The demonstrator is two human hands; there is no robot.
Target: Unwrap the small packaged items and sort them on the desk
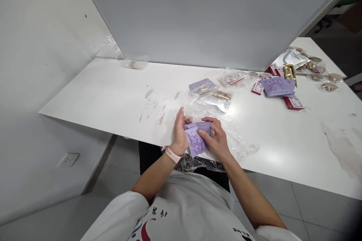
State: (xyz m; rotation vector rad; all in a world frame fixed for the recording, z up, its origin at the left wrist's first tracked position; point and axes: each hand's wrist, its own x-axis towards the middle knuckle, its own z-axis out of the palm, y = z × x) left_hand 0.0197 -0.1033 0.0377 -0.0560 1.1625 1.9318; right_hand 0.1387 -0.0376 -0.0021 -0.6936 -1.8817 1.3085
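Observation:
Near the table's front edge, a small stack of purple printed packets [195, 142] is held between my two hands. My right hand [217, 137] grips the right side, its thumb pressed on the front face. The left edge rests against the palm of my left hand [180, 131], whose other fingers are partly hidden behind the packets. Beneath and around them lies a crumpled clear plastic bag [236, 141]. Just beyond my hands, clear bags hold a purple packet [202, 85], a gold sachet [222, 95] and a silver packet [219, 104].
To the right lie purple packets [278, 86], a red-and-white box [293, 102] and a gold sachet [289, 72]. Several small wrapped items [329, 87] sit farther right. A grey partition [198, 19] borders the white table [118, 98] at the back. A clear bag [135, 64] lies back left.

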